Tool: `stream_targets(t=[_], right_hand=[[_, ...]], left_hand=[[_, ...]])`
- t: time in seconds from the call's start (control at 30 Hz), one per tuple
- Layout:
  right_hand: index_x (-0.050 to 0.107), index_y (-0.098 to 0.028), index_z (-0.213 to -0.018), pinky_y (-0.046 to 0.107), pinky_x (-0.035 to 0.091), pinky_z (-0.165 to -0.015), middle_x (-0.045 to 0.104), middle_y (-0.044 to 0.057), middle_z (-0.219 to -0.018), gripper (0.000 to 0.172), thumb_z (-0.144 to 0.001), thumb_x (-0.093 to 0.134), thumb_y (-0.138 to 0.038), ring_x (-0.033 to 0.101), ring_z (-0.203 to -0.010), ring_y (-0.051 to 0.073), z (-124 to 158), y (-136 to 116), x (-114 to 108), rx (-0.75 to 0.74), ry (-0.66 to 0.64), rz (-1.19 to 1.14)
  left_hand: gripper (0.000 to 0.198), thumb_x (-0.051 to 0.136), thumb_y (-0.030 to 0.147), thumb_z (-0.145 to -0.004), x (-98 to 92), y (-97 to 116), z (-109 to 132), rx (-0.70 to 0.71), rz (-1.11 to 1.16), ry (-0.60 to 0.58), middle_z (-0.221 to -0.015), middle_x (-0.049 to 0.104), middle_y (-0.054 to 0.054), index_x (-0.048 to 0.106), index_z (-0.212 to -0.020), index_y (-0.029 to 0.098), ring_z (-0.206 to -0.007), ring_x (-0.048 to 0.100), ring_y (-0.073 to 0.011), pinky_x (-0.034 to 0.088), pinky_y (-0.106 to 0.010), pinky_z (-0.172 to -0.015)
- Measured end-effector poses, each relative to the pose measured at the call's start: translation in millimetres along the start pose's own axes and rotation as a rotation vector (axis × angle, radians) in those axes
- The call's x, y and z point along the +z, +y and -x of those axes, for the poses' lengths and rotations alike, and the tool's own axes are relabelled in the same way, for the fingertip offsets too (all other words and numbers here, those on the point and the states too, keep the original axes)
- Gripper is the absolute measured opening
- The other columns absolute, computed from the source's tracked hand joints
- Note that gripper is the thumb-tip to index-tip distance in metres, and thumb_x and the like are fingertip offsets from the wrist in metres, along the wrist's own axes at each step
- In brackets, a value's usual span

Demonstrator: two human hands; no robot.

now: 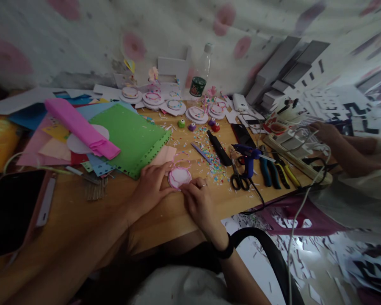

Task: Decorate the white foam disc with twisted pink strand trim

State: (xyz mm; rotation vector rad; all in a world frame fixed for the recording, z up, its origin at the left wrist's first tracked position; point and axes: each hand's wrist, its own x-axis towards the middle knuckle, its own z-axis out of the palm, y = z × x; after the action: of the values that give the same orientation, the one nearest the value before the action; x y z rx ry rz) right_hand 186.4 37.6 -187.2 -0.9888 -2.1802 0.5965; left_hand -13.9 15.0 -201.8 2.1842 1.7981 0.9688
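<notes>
Nearest the camera is the wearer's pale clothing (180, 289), with both bare forearms reaching up past it to the table (168, 218). Thumb and forefinger of the left hand (150, 184) are parted around the left edge of a small pink-rimmed disc (179, 177), holding it on the table. The right hand (198, 201), which wears a ring, has its fingers curled and bunched against the disc's lower right edge; whether they pinch anything, I cannot tell. A black band (224, 249) circles the right wrist.

Beyond the left hand, to its left, a bright pink roll (79, 127) lies across a green sheet (123, 135) and other coloured sheets. Nearer and further left are some clear sticks (95, 190) and a large dark-screened phone (12, 212).

Just beyond the right hand, coloured confetti (217, 169) is scattered beside a black cutter (218, 147). To that hand's right lie black-handled scissors (239, 181), a blue glue gun (248, 165), teal-handled pliers (269, 171) and yellow-handled pliers (287, 173).

Well beyond both hands, decorated white discs (174, 106) stand in a group, with a green-labelled bottle (200, 80) behind them. Far to the right, another person's hand (325, 132) is over a tray (300, 161).
</notes>
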Motion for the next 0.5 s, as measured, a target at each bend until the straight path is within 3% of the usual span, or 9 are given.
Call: stream_targets(t=[0.27, 0.4, 0.5], right_hand=[[0.065, -0.021, -0.091, 0.040, 0.046, -0.076, 0.061, 0.006, -0.087, 0.012, -0.097, 0.055, -0.022, 0.057, -0.085, 0.024, 5.8, -4.6, -9.6, 0.185, 0.133, -0.122], [0.062, -0.022, -0.096, 0.041, 0.047, -0.080, 0.062, 0.008, -0.095, 0.006, -0.096, 0.056, -0.024, 0.058, -0.090, 0.025, 6.2, -0.3, -12.7, 0.213, 0.180, -0.083], [0.058, -0.022, -0.098, 0.044, 0.046, -0.084, 0.061, 0.010, -0.100, 0.005, -0.096, 0.054, -0.023, 0.057, -0.095, 0.027, 6.5, 4.2, -12.1, 0.186, 0.202, 0.003]], left_hand=[[0.069, 0.076, 0.039, -0.085, -3.1, 3.1, -0.8, -0.057, 0.056, -0.012, -0.131, 0.068, -0.010, 0.039, -0.141, 0.025, -0.122, 0.061, -0.0305, 0.037, -0.049, -0.106], [0.055, 0.065, 0.032, -0.091, -5.5, 7.6, -2.5, -0.081, 0.092, 0.016, -0.128, 0.070, -0.010, 0.040, -0.139, 0.024, -0.123, 0.061, -0.0296, 0.036, -0.050, -0.107], [0.061, 0.065, 0.029, -0.089, -6.9, 11.7, -3.9, -0.103, 0.094, 0.031, -0.124, 0.072, -0.011, 0.036, -0.142, 0.021, -0.124, 0.061, -0.0301, 0.035, -0.052, -0.108]])
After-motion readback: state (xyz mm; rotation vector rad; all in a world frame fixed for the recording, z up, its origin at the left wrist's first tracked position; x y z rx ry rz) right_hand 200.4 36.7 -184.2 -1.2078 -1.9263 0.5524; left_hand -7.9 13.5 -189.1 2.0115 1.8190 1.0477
